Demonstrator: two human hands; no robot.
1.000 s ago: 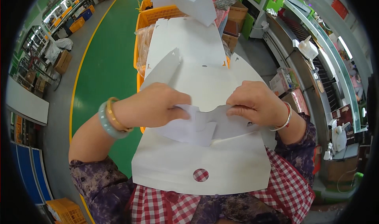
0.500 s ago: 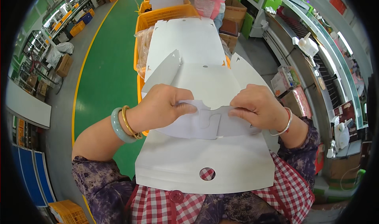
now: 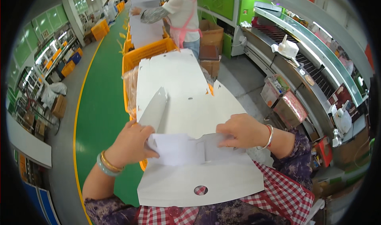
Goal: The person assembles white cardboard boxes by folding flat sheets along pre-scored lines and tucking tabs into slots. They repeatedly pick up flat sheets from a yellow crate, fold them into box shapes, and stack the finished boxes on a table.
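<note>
A large white cardboard box blank (image 3: 180,118) stretches away in front of me, its near panel (image 3: 166,185) against my checked apron. That panel has a round hole. Two end flaps (image 3: 180,150) meet across the middle, with slot cuts where they overlap. My left hand (image 3: 137,141) pinches the left flap between thumb and fingers. On the other side my right hand (image 3: 248,130) grips the right flap near its upper edge. A pointed side wing (image 3: 154,108) stands up beyond my left hand; another wing (image 3: 227,100) leans outward on the right.
Yellow plastic baskets (image 3: 149,54) stand under and behind the cardboard. At the far end a co-worker (image 3: 183,16) in a pink apron reaches over white sheets. A machine bench (image 3: 293,58) runs along the right, near cartons (image 3: 291,110). A green walkway (image 3: 99,94) lies to the left.
My view has tilted up and the co-worker now shows. Both hands are lower in the picture, and my left hand sits farther out on its flap. The flaps remain held.
</note>
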